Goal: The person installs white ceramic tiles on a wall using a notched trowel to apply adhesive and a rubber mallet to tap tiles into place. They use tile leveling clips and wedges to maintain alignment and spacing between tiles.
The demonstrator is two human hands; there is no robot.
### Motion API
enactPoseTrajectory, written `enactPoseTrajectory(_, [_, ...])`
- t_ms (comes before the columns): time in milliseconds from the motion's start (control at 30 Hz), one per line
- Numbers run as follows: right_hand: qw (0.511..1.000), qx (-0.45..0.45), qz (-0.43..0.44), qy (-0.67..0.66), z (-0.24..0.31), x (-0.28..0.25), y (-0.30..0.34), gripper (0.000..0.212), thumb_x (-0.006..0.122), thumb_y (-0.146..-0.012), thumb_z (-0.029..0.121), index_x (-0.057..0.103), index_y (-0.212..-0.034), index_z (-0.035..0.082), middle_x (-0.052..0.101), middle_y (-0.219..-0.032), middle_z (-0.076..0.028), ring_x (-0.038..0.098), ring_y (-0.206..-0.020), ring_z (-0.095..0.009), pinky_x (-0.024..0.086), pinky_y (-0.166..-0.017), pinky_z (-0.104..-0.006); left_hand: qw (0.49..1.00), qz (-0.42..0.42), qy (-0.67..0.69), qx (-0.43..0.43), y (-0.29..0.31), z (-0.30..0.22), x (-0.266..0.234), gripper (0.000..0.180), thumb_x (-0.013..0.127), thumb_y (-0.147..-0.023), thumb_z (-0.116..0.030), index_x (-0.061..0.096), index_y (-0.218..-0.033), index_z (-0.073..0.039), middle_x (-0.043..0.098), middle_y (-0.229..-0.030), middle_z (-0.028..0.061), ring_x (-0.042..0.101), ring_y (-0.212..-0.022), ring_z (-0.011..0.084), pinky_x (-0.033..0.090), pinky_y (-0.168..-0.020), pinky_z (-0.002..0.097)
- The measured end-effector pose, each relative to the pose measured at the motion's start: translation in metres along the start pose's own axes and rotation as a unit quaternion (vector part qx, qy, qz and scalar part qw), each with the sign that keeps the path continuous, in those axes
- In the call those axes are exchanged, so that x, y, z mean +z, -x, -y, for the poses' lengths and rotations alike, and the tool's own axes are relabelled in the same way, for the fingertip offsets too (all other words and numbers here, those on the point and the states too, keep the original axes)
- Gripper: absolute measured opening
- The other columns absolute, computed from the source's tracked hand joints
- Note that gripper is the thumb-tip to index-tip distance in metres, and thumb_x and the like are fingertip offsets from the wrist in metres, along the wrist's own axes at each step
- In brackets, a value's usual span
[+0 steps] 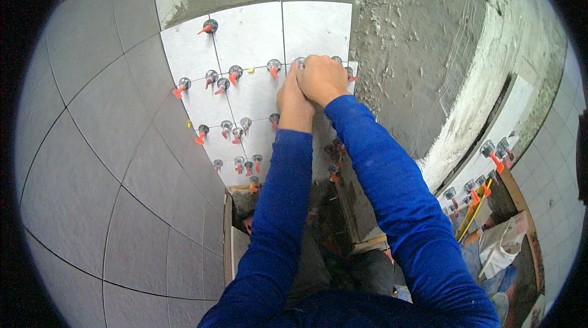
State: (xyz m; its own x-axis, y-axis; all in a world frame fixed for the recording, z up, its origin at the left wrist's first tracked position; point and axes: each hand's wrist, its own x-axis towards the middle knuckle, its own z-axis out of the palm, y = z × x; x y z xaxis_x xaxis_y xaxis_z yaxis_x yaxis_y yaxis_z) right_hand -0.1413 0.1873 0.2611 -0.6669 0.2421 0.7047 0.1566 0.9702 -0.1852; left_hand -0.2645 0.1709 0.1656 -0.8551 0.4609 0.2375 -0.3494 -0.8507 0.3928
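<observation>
My right hand (324, 79) is curled closed against the white wall tiles, close to the joint below the top row. My left hand (295, 106) presses up beside it, its fingers closed and reaching toward a tile leveller (300, 61) whose clear round cap shows just above them. Whatever lies inside either hand is hidden. Left of my hands, another tile leveller (274, 68) with a red handle sits on the joint. The white tile (316, 31) above my hands meets bare mortar at its right edge. Several more red-handled levellers dot the joints lower left.
Large grey tiles (79, 162) cover the wall at left. Rough grey mortar (410, 52) spreads to the right. A narrow tiled strip with levellers (488, 148) runs down the right side, near a white bag (503, 243). A wooden-edged board (357, 211) stands below my hands.
</observation>
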Motion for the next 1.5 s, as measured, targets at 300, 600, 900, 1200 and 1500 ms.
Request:
enactPoseTrajectory(300, [1.000, 0.001, 0.005, -0.016, -0.003, 0.006, -0.004, 0.030, 0.067, -0.087, 0.028, 0.077, -0.096, 0.001, 0.075, -0.093, -0.025, 0.075, -0.090, -0.041, 0.059, -0.082, -0.0491, 0.981, 0.088, 0.169, -0.039, 0.041, 0.008, 0.031, 0.049, 0.038, -0.111, -0.044, 0.061, -0.131, -0.006, 0.063, -0.136, 0.0181, 0.059, -0.126, 0.0351, 0.043, -0.111, 0.0501])
enactPoseTrajectory(600, [1.000, -0.021, 0.015, 0.017, 0.003, -0.003, 0.001, 0.030, 0.061, -0.093, 0.028, 0.079, -0.091, 0.004, 0.075, -0.092, -0.025, 0.075, -0.089, -0.039, 0.060, -0.081, -0.0478, 0.970, 0.199, 0.139, 0.003, 0.031, 0.008, 0.024, 0.046, 0.046, -0.108, -0.047, 0.064, -0.119, -0.006, 0.068, -0.121, 0.0160, 0.066, -0.112, 0.0333, 0.052, -0.099, 0.0471])
enactPoseTrajectory(900, [0.997, -0.055, -0.018, 0.044, 0.001, 0.003, -0.001, 0.030, 0.060, -0.093, 0.026, 0.080, -0.090, 0.005, 0.075, -0.086, -0.023, 0.076, -0.082, -0.039, 0.060, -0.076, -0.0480, 0.996, 0.072, 0.006, -0.044, 0.038, -0.018, 0.047, 0.043, 0.049, -0.108, -0.047, 0.065, -0.114, -0.007, 0.070, -0.113, 0.0113, 0.067, -0.101, 0.0256, 0.054, -0.091, 0.0405])
enactPoseTrajectory(1200, [0.999, -0.033, 0.009, 0.004, -0.001, 0.000, 0.000, 0.030, 0.063, -0.092, 0.029, 0.079, -0.091, 0.003, 0.075, -0.090, -0.025, 0.075, -0.087, -0.041, 0.060, -0.079, -0.0500, 0.994, 0.054, 0.040, -0.083, 0.043, -0.020, 0.052, 0.060, 0.044, -0.105, -0.063, 0.064, -0.113, -0.007, 0.071, -0.113, 0.0146, 0.067, -0.105, 0.0315, 0.054, -0.093, 0.0471])
enactPoseTrajectory(1500, [0.999, -0.040, -0.007, -0.006, -0.002, 0.001, 0.001, 0.026, 0.061, -0.089, 0.023, 0.079, -0.091, 0.004, 0.075, -0.089, -0.025, 0.075, -0.085, -0.041, 0.060, -0.078, -0.0491, 0.996, 0.015, 0.058, -0.066, 0.048, -0.025, 0.056, 0.047, 0.050, -0.105, -0.051, 0.064, -0.114, -0.007, 0.070, -0.116, 0.0159, 0.067, -0.108, 0.0342, 0.053, -0.096, 0.0503])
